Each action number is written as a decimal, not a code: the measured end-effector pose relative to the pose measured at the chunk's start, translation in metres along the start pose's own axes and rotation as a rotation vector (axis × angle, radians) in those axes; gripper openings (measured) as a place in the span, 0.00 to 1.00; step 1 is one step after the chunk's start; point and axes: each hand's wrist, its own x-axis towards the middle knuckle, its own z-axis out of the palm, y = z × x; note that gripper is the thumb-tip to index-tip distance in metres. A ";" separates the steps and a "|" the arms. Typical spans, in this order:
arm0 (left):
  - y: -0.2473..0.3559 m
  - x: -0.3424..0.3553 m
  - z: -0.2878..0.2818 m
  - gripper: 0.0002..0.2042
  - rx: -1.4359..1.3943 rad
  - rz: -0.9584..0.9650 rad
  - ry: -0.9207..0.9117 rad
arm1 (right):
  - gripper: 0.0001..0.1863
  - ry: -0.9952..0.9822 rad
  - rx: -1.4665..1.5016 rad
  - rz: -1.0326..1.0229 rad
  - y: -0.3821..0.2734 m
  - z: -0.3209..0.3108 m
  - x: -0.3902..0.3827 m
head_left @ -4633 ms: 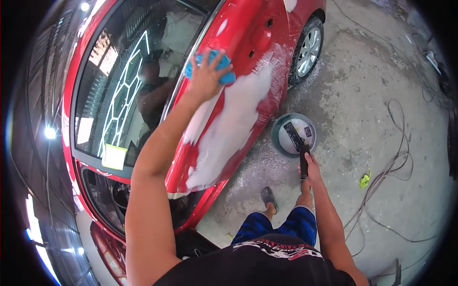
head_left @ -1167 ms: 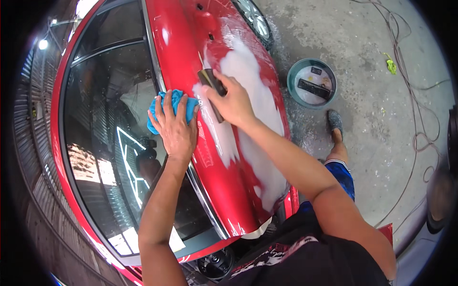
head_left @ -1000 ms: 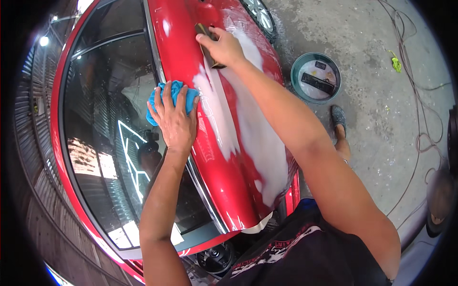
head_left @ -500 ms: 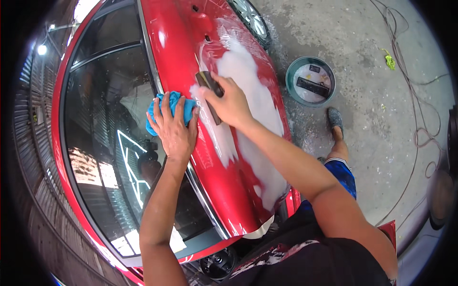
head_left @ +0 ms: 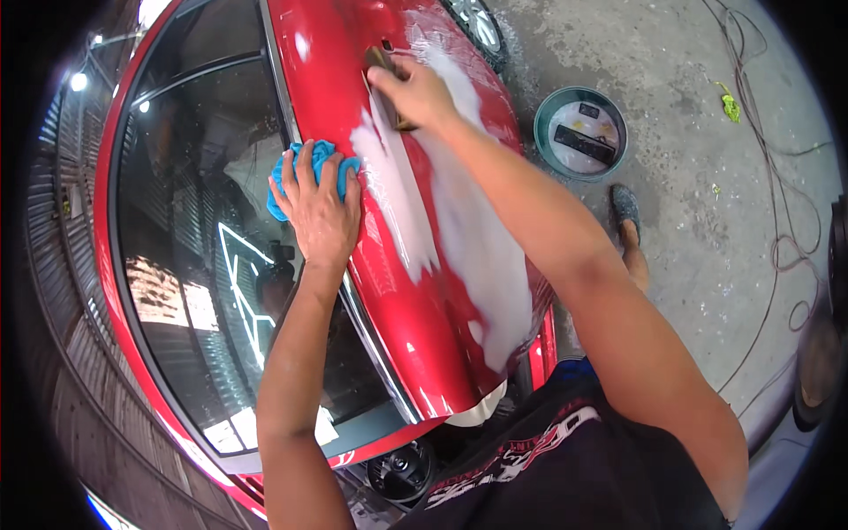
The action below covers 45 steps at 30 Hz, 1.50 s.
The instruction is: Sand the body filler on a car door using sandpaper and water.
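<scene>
My left hand (head_left: 318, 208) is closed on a crumpled blue cloth (head_left: 284, 181), resting at the window's edge on the red car door (head_left: 397, 344). Farther up the door, my right hand (head_left: 415, 93) grips a long dark sanding block (head_left: 378, 64), its fingers partly hidden behind it. The block lies at the upper end of a narrow pale filler strip (head_left: 397, 221). Beside that strip a broader patch of pale filler (head_left: 486, 283) covers much of the door's lower part.
A round tub (head_left: 543, 132) of cloudy liquid holding dark blocks stands on the concrete floor (head_left: 671, 238) right of the car. Hoses (head_left: 776, 212) and a crumpled yellow-green scrap (head_left: 730, 107) lie farther right. The dark window (head_left: 203, 265) is on my left.
Since half a second ago, my right hand and the block have moved up along the door, back to about their place a second ago. My left hand stays on the cloth.
</scene>
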 end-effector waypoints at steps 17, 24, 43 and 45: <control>-0.009 0.009 0.007 0.18 0.027 0.017 0.069 | 0.31 0.050 0.121 0.083 0.025 0.000 -0.214; -0.019 -0.001 0.014 0.18 0.028 0.005 0.058 | 0.30 -0.008 0.142 0.116 0.017 0.001 -0.254; -0.014 0.013 0.022 0.19 0.051 0.037 0.096 | 0.31 0.014 0.200 0.148 0.028 -0.003 -0.228; -0.021 0.003 0.019 0.19 0.079 0.020 0.076 | 0.31 -0.020 0.135 0.143 0.020 -0.007 -0.304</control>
